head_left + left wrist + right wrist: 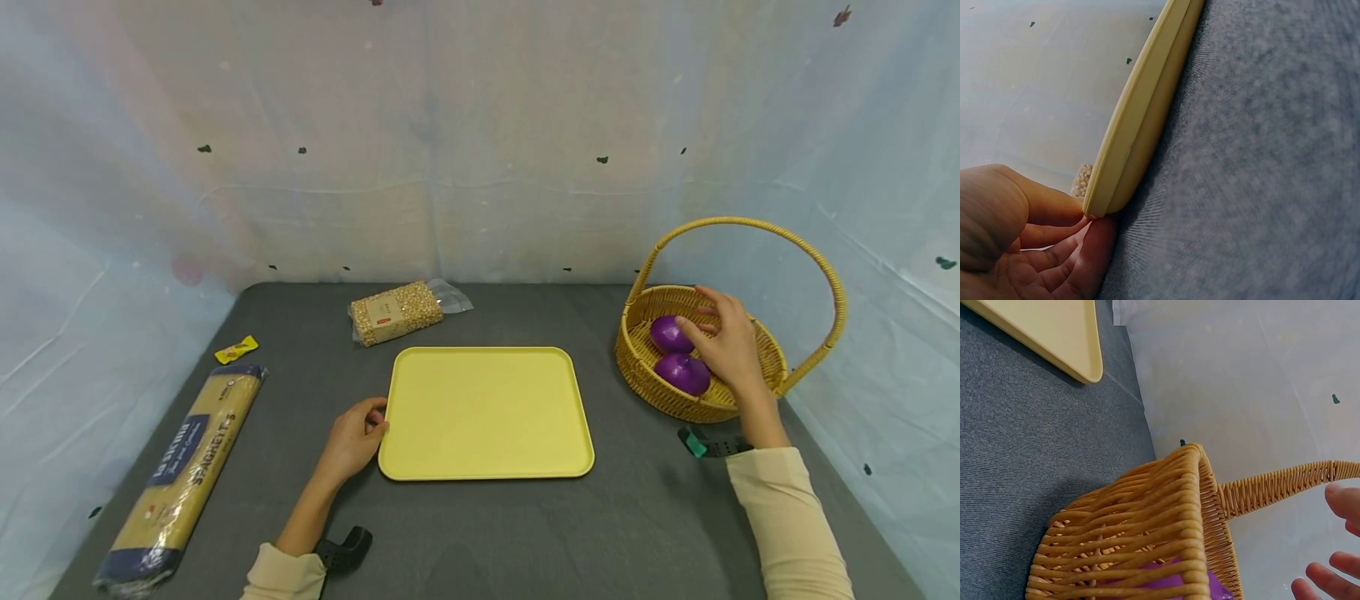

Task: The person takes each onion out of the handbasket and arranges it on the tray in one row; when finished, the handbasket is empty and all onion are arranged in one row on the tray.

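Note:
My left hand [355,439] pinches the left rim of a yellow tray [486,414] that lies on the dark grey table. In the left wrist view, the thumb and fingers [1094,256] meet at the tray's edge. Over a woven wicker basket [637,367] at the right, my right hand [727,342] hovers with fingers apart and nothing held. Inside the basket sit two shiny purple rounded things, one farther back [667,333] and one nearer [681,375]; their kind is unclear. The right wrist view shows the loose fingers [1329,578] beside the basket's rim and handle.
A long spaghetti pack [187,479] lies along the table's left side, with a small yellow wrapped sweet [236,350] behind it. Behind the tray is a clear bag of pale grains [397,312]. The basket's tall handle [836,308] arches up near the right hand.

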